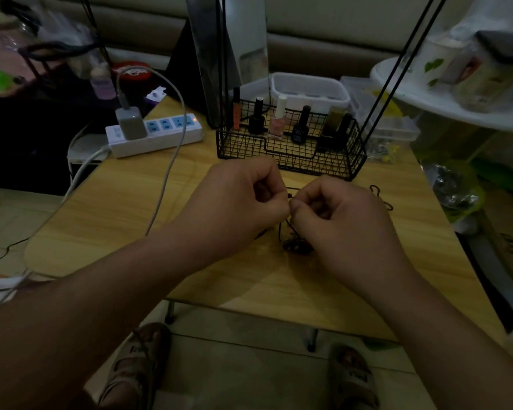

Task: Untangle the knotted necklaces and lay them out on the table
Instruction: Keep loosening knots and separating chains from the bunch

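The knotted necklaces (296, 246) are thin, dark cords, nearly black in the dim light. Their lower part lies in a small bunched clump on the wooden table (125, 202), just in front of the hands. The clump looks lumpy, with some paler specks in it, but it is too dark and blurred to tell beads from knots. A few strands rise from it to the point where the two hands meet.

The left hand (240, 199) is curled, its thumb and forefinger pressed together on a short piece of the cord. The right hand (345, 220) is curled the same way and pinches the cord right beside it, so the fingertips of both hands almost touch, with a dark bit of cord showing between them. Both hands are raised a little above the table.

A thin dark loop of cord (381, 197) lies flat on the table to the right of the right hand; I cannot tell if it joins the clump.

Behind the hands stands a black wire basket (290, 161) holding nail polish bottles (277, 119). To the left a white power strip (160, 137) carries a grey charger (131, 122), and a white cable (172, 161) trails from it across the table
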`<act>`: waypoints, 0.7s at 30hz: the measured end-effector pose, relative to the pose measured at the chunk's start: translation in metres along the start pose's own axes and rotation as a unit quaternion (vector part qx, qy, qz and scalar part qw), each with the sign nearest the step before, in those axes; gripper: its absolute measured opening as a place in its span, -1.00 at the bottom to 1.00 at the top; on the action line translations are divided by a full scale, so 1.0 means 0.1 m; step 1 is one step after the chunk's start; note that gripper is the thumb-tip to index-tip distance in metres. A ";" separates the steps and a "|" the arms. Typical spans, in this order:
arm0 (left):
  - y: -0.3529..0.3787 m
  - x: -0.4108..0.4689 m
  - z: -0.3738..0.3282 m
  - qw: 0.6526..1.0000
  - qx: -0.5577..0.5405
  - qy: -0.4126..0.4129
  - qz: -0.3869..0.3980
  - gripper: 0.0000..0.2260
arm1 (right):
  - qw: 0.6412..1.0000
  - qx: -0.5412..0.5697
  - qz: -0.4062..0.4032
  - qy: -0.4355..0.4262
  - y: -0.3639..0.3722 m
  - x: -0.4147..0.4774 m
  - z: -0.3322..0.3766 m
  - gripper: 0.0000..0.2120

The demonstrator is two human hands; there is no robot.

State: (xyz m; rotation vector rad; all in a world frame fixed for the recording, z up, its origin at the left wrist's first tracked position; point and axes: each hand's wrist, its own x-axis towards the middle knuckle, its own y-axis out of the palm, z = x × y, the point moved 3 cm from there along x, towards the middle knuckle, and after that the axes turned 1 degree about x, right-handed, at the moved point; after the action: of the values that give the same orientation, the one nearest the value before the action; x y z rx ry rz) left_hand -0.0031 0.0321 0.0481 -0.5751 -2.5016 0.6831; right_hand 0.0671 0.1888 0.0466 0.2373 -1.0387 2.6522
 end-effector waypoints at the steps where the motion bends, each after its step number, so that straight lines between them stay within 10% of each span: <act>1: 0.00 -0.01 -0.02 1.000 0.014 0.024 -0.014 -0.94 | 0.997 0.059 0.012 0.043 0.02 0.00 -0.01 -0.92; 10: 0.00 -0.06 -0.06 0.965 0.162 0.195 -0.066 -0.89 | 0.957 0.248 0.036 0.145 0.04 0.00 0.01 -0.86; 21: 0.01 -0.07 -0.03 0.963 0.158 0.201 -0.082 -0.90 | 0.926 0.333 0.068 0.165 0.10 -0.02 -0.01 -0.84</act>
State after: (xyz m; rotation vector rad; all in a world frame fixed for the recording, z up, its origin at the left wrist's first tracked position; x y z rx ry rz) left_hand 0.0044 0.0301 0.0474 -0.3427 -1.9874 0.7912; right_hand 0.0661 0.1822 0.0393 -0.1561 -0.0288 2.9354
